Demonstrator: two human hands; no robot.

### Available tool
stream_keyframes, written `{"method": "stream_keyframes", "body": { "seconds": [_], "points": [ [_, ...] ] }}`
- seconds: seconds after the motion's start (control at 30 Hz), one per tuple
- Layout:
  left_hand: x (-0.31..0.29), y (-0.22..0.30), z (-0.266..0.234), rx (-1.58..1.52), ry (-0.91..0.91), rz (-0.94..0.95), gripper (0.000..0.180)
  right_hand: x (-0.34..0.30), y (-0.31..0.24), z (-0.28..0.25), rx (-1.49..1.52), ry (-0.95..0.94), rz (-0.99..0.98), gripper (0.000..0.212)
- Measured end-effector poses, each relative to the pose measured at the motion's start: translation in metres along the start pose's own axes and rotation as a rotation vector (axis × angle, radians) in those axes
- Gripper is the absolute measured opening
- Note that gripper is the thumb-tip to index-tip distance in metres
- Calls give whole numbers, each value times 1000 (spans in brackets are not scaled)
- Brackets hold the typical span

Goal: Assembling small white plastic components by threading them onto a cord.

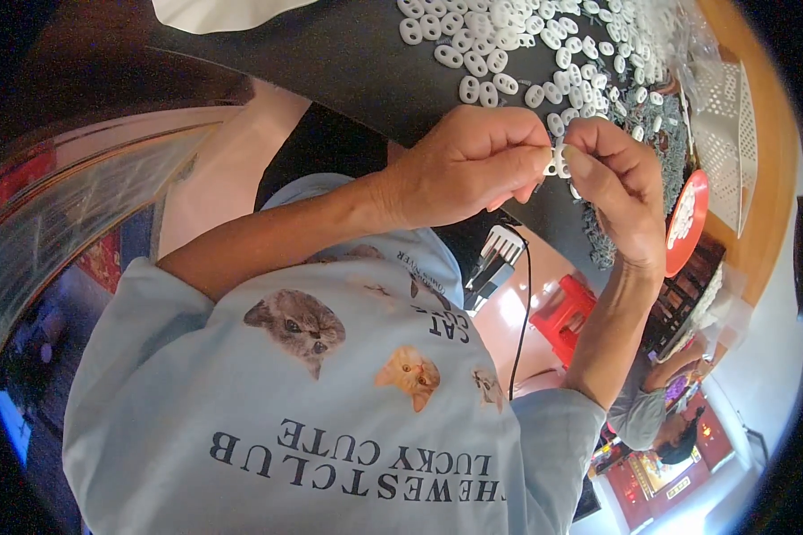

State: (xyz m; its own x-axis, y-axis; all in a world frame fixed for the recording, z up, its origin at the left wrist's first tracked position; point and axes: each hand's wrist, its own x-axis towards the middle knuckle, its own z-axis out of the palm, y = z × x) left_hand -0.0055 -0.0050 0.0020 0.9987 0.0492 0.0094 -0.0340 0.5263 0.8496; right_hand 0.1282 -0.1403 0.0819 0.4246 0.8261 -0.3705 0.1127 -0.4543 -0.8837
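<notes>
Over the near edge of a dark table, both my hands are pinched closed on a small white oval plastic piece with two holes (pixel 559 163). My left hand (pixel 473 165) grips its left end between thumb and forefinger. The other end sits between the thumb and bent fingers of my right hand (pixel 620 183). My fingertips partly cover the piece, so I cannot tell whether it is one piece or two touching. Just beyond my hands, a large heap of similar white two-hole pieces (pixel 486 53) spreads over the table.
Small dark grey parts (pixel 600 248) lie heaped beside my right hand. Farther right are a red dish (pixel 698 201) of small white parts, a white perforated basket (pixel 727 125) and a black crate (pixel 678 308). Below stands a red stool (pixel 564 314). Another person (pixel 644 419) is at lower right.
</notes>
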Motion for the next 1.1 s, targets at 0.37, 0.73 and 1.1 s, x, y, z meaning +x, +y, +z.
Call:
{"method": "stream_keyframes", "body": {
  "seconds": [0.37,0.73,1.1],
  "points": [
    [0,5,2,18,61,-6,22,-11,-5,24,-446,215,-196,24],
    [3,5,1,-89,30,-83,24,-16,-3,24,-826,209,-438,24],
    [1,7,5,-76,132,-77,24,-14,-3,31,-851,288,-411,37]
  ]
}}
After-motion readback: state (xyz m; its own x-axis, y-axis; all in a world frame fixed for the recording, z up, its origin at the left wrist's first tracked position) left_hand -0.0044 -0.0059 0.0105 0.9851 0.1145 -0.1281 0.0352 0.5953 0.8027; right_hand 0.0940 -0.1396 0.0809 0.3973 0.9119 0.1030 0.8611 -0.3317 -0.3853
